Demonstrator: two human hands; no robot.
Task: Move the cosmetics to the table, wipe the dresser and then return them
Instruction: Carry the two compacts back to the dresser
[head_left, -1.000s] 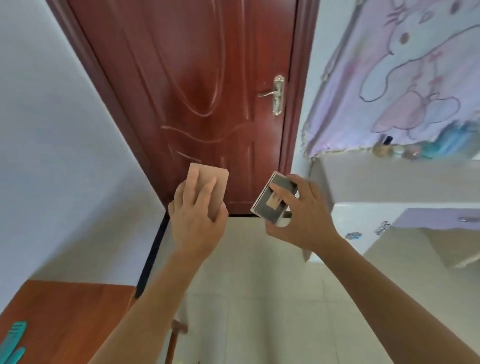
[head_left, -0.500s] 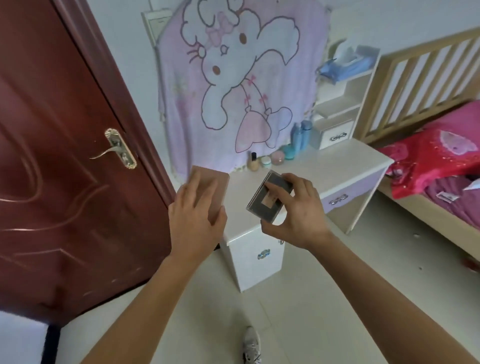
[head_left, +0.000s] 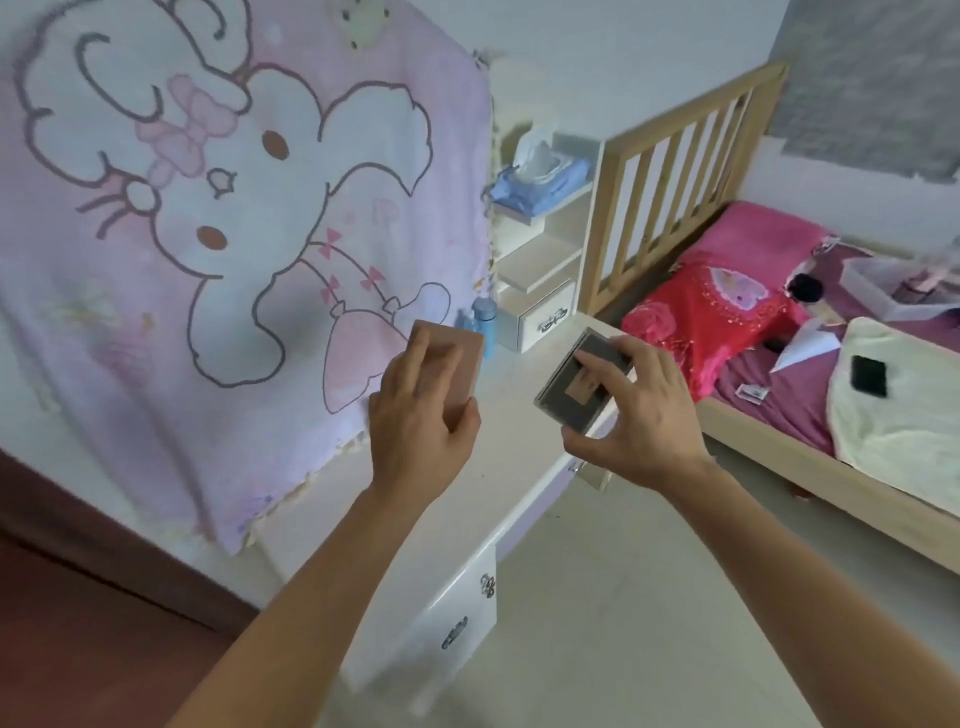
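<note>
My left hand (head_left: 421, 415) grips a flat pink cosmetics box (head_left: 460, 358), held upright above the white dresser top (head_left: 467, 499). In my right hand (head_left: 634, 410) is a grey square compact (head_left: 576, 384) with a tan patch on its face, pinched between thumb and fingers over the dresser's right part. Two blue bottles (head_left: 483, 317) stand at the back of the dresser, partly hidden behind the pink box.
A pink cartoon blanket (head_left: 208, 234) hangs behind the dresser. A small white shelf unit (head_left: 545, 280) carries a blue tissue pack (head_left: 540, 176). A wooden bed (head_left: 779, 436) with red and pink bedding stands to the right. The dresser drawers (head_left: 457, 623) face the tiled floor.
The view has swung right from the red door to the dresser and bed, and come closer to the dresser. Both hands keep hold of their boxes.
</note>
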